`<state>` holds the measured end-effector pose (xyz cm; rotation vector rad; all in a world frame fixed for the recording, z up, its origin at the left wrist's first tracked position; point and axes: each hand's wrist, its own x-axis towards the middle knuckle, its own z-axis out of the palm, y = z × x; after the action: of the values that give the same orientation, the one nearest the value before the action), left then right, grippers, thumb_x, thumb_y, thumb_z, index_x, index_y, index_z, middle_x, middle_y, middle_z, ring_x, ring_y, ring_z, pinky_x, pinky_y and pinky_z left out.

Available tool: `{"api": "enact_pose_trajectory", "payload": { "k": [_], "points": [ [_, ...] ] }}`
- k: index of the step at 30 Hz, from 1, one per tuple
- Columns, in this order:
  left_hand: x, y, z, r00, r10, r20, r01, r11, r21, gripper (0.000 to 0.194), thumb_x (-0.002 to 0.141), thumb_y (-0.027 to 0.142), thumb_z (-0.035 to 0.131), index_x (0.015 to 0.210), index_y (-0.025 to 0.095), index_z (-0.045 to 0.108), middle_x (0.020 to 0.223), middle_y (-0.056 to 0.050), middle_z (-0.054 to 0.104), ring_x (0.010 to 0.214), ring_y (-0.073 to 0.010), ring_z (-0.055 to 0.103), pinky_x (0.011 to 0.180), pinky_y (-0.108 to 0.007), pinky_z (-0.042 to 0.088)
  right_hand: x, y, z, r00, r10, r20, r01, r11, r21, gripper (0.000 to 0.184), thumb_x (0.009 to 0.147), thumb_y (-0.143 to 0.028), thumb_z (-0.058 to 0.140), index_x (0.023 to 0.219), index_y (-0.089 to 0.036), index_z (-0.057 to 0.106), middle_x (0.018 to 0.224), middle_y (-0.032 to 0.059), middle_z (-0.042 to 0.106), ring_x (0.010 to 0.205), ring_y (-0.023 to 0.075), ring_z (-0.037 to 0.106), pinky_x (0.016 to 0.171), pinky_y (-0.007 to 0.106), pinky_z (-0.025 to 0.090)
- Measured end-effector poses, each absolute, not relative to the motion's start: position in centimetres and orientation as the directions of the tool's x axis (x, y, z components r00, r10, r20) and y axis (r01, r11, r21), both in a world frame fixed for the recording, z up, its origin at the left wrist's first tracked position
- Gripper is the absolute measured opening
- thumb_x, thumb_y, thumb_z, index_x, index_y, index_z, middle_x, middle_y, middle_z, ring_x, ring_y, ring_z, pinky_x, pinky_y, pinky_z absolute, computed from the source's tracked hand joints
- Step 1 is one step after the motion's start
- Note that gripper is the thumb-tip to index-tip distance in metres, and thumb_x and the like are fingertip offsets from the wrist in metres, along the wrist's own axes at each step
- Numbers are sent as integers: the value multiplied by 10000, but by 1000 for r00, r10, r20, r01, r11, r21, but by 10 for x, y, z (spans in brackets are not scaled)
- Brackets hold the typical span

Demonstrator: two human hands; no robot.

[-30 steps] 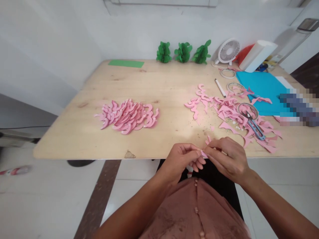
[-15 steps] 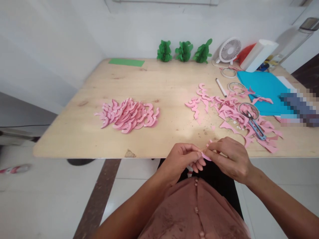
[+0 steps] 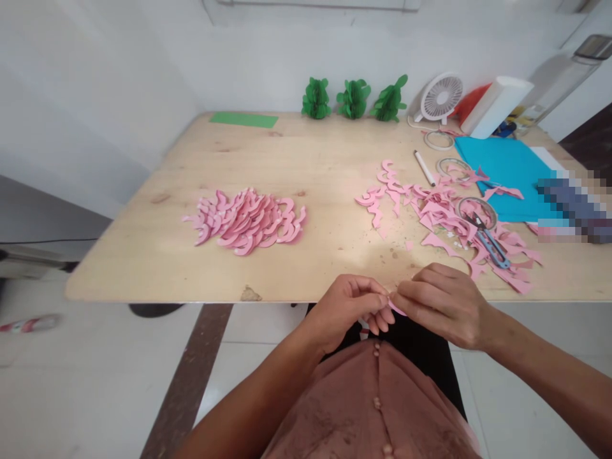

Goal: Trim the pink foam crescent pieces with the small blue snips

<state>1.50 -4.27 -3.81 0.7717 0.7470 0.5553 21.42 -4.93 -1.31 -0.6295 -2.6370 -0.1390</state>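
A small pink paper piece [image 3: 396, 308] is pinched between my two hands at the table's front edge, mostly covered by fingers. My left hand [image 3: 356, 305] grips its left end between thumb and forefinger, the other fingers curled loosely below. My right hand [image 3: 442, 305] closes over the other end, its fingertips bent around the paper. Left of my hands lies a heap of curved pink paper cutouts [image 3: 253, 220]. Beyond my right hand are a few more pink curved pieces [image 3: 377, 197] and a pile of pink scraps [image 3: 442, 213].
Blue-handled thread snips [image 3: 495, 250] lie on the scraps beside a tape roll [image 3: 495, 217]. A marker [image 3: 424, 168], blue sheets [image 3: 514, 162] and a small white fan [image 3: 442, 97] are further back. Green paper figures [image 3: 354, 99] stand along the wall, and a green strip [image 3: 243, 120] lies back left.
My right hand's fingers have curled further in over the pink paper piece, hiding the part that stuck up before. My left hand stays almost still.
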Motion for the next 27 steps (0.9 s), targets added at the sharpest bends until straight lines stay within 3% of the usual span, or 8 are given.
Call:
{"api": "enact_pose_trajectory", "payload": {
  "k": [10, 27],
  "points": [
    [13, -40, -42, 668, 645, -372, -177, 623, 762, 114, 678, 229, 654, 653, 119, 635, 608, -59, 679, 501, -113, 592, 495, -210, 442, 211, -47, -7, -838, 302, 455, 368, 928, 61, 148, 882, -83, 478, 854, -128, 616, 821, 84, 654, 648, 155, 523, 559, 320, 387],
    [11, -38, -46, 707, 617, -346, -168, 621, 765, 121, 697, 235, 657, 677, 117, 634, 627, -61, 684, 515, -111, 596, 510, -212, 450, 213, -44, -6, -872, 282, 401, 334, 940, 65, 190, 878, -112, 513, 714, -164, 595, 832, 63, 643, 658, 140, 511, 592, 315, 391]
  ]
}}
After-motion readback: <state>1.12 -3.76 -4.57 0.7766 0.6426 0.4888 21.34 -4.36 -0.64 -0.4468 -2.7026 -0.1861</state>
